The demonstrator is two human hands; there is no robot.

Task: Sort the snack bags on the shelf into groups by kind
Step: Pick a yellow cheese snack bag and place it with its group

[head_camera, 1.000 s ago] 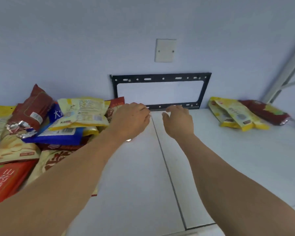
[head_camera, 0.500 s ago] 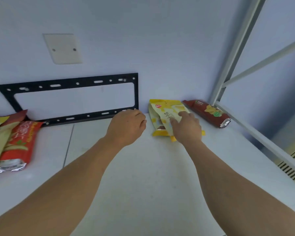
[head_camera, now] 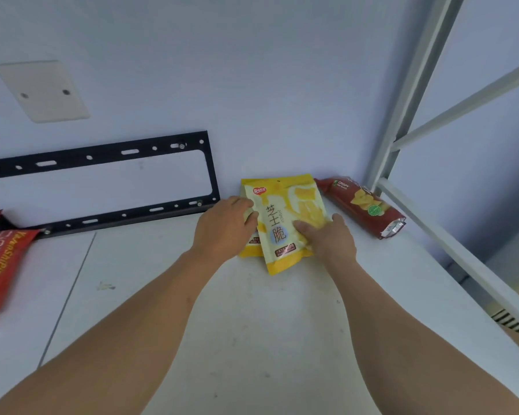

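Two bare forearms reaching toward twelve o'clock, converging, left hand (head_camera: 224,232) knuckles up with fingers curled at the yellow snack bag (head_camera: 285,223)'s nine o'clock edge, right hand (head_camera: 330,239) at its three o'clock edge, thumb pressed on its face

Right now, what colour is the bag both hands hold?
Yellow and white top bag, in the head view.

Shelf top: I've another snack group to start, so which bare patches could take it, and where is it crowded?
The widest bare stretch of the white shelf lies between the red bag at the left edge and the yellow bags. The front part, between the forearms, is also free. The back right corner is crowded: both hands, left and right, the yellow bags, then the dark red bag.
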